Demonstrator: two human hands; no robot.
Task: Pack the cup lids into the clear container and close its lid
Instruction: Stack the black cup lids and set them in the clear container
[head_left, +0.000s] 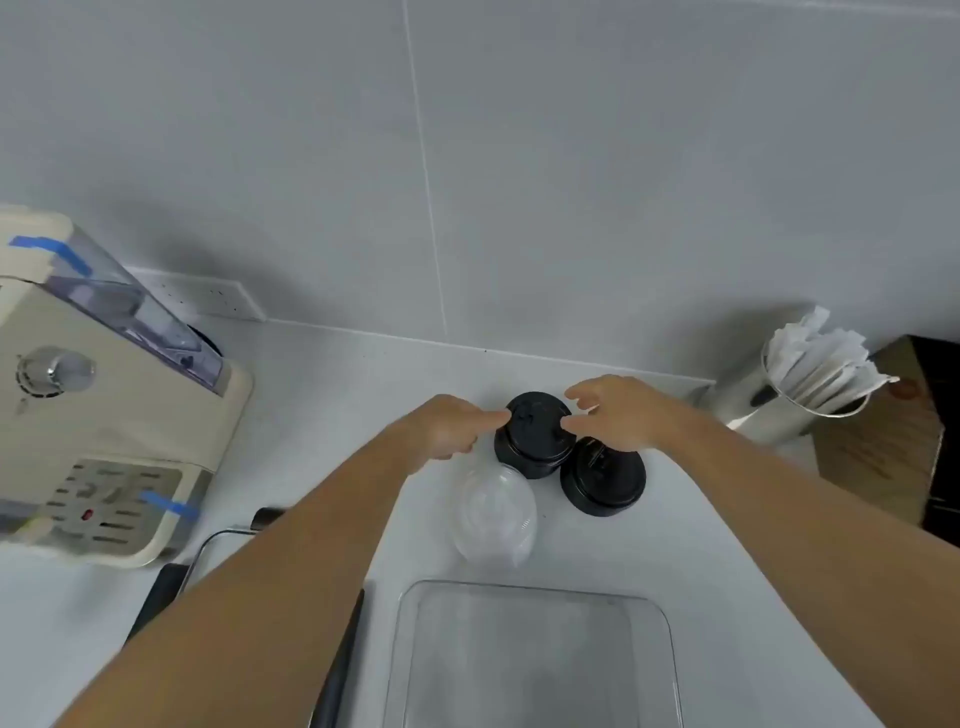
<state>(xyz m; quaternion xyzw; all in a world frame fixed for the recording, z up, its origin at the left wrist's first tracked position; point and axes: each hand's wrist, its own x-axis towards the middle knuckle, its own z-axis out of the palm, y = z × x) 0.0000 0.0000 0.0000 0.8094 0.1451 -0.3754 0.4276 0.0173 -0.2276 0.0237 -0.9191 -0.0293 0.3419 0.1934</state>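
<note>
Two stacks of black cup lids stand on the white counter: a taller one (535, 439) at the back and a lower one (602, 480) to its right front. A stack of clear dome lids (493, 514) sits just left front of them. The clear container (535, 654) lies near the front edge, its top shown as a flat transparent rectangle. My left hand (447, 426) reaches the taller black stack from the left, fingertips touching its top edge. My right hand (618, 413) comes from the right, thumb and fingers spread at the stack's top, not closed around it.
A cream coffee machine (104, 395) with blue tape fills the left side. A steel cup of paper-wrapped straws (810, 384) stands at the back right, beside a wooden box (904, 431). A dark tray edge (343, 660) lies under my left forearm. The tiled wall rises behind.
</note>
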